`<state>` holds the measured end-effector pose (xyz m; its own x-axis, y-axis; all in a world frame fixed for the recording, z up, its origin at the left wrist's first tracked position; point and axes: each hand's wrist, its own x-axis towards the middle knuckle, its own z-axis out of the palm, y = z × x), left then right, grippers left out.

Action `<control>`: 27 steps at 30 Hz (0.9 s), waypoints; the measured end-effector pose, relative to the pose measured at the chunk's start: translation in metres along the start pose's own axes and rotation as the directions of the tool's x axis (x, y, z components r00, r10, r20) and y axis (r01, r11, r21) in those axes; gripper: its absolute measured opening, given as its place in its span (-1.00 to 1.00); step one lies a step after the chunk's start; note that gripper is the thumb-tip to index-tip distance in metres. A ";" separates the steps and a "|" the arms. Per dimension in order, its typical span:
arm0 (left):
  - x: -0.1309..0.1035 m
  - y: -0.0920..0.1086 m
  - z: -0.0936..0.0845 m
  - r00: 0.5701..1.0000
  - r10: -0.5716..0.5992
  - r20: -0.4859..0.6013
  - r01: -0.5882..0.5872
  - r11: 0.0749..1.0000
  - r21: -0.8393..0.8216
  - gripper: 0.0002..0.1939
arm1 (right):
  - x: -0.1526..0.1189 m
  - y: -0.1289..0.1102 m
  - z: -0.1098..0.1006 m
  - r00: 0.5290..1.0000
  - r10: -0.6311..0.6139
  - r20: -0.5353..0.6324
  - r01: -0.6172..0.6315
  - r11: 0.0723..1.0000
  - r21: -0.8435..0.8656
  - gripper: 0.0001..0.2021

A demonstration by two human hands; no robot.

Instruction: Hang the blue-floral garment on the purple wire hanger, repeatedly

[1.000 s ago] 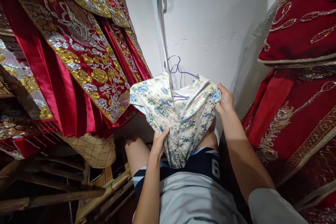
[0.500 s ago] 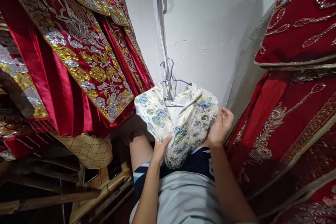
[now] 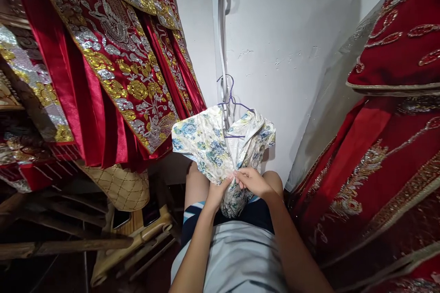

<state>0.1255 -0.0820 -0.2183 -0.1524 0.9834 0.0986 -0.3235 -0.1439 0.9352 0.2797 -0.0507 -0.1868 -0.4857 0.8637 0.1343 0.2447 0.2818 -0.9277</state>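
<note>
A white blouse with blue flowers and short sleeves hangs on a thin purple hanger in front of me. Its neckline forms a V, and its lower part bunches over my lap. My left hand grips the front edge of the blouse below the neckline, thumb on top. Right beside it, my right hand pinches the opposite front edge, so both hands meet at the bottom of the V. Whatever lies under the fingertips is hidden.
Red garments with gold and silver embroidery hang at the left, and beaded red garments at the right. A pale strap runs down the white wall. A bamboo seat with dark phone-like objects stands low left.
My right hand has come from the blouse's right sleeve down to the front edge beside my left hand. The blouse's right side is drawn inward. The view has shifted slightly.
</note>
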 end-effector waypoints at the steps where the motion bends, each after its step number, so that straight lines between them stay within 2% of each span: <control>1: 0.000 0.001 0.000 1.000 0.004 0.007 -0.004 1.000 0.000 -0.44 | 0.000 -0.001 -0.001 1.000 -0.003 0.002 0.003 1.000 0.022 -0.55; 6: 0.001 0.002 0.000 0.998 0.019 0.052 -0.021 0.999 0.043 -0.35 | 0.001 -0.002 0.001 0.999 0.048 -0.020 -0.043 0.981 0.191 -0.56; 8: 0.003 0.002 -0.003 0.992 0.107 -0.063 -0.100 0.989 0.105 -0.29 | 0.001 -0.004 0.001 0.997 0.054 -0.047 -0.041 0.969 0.245 -0.60; 9: 0.003 0.002 -0.005 0.969 0.184 -0.165 -0.159 0.976 0.150 -0.24 | 0.001 -0.005 0.000 0.996 0.061 -0.065 -0.042 0.963 0.267 -0.61; 10: 0.003 0.002 -0.007 0.920 0.277 -0.277 -0.225 0.952 0.206 -0.19 | 0.001 -0.006 0.000 0.994 0.072 -0.081 -0.046 0.957 0.285 -0.63; 12: 0.002 0.002 -0.013 0.767 0.471 -0.437 -0.341 0.875 0.345 -0.16 | 0.002 -0.009 -0.001 0.991 0.103 -0.089 -0.071 0.947 0.312 -0.64; 13: 0.001 0.003 -0.015 0.699 0.555 -0.452 -0.382 0.823 0.420 -0.21 | 0.003 -0.010 0.000 0.989 0.116 -0.087 -0.082 0.942 0.325 -0.66; 14: 0.000 0.002 -0.016 0.661 0.622 -0.421 -0.413 0.769 0.488 -0.29 | 0.004 -0.011 0.001 0.989 0.125 -0.082 -0.091 0.936 0.339 -0.67; 15: -0.002 0.001 -0.016 0.657 0.666 -0.354 -0.437 0.719 0.540 -0.40 | 0.005 -0.011 0.003 0.989 0.133 -0.071 -0.099 0.930 0.354 -0.68; 17: -0.003 -0.003 -0.011 0.735 0.664 -0.135 -0.481 0.652 0.586 -0.62 | 0.006 -0.013 0.008 0.989 0.143 -0.039 -0.118 0.917 0.381 -0.68; 19: -0.003 -0.007 -0.003 0.811 0.577 0.093 -0.517 0.635 0.574 -0.79 | 0.006 -0.014 0.012 0.990 0.141 0.025 -0.139 0.909 0.392 -0.67; 20: -0.002 -0.009 0.000 0.830 0.530 0.176 -0.526 0.635 0.566 -0.85 | 0.005 -0.014 0.012 0.989 0.136 0.060 -0.148 0.909 0.389 -0.66; 23: -0.001 -0.010 0.007 0.846 0.454 0.281 -0.527 0.626 0.575 -0.83 | 0.006 -0.019 0.001 0.989 0.123 0.084 -0.145 0.919 0.367 -0.64; 27: -0.003 -0.007 0.003 0.860 0.383 0.339 -0.509 0.592 0.625 -0.83 | 0.028 -0.039 -0.032 0.996 0.081 -0.044 -0.050 0.873 0.485 -0.69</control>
<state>0.1309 -0.0835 -0.2239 0.0613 0.8277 0.5578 0.4695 -0.5171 0.7157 0.2835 -0.0243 -0.1360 -0.4271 0.9012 0.0738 -0.1693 0.0005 -0.9856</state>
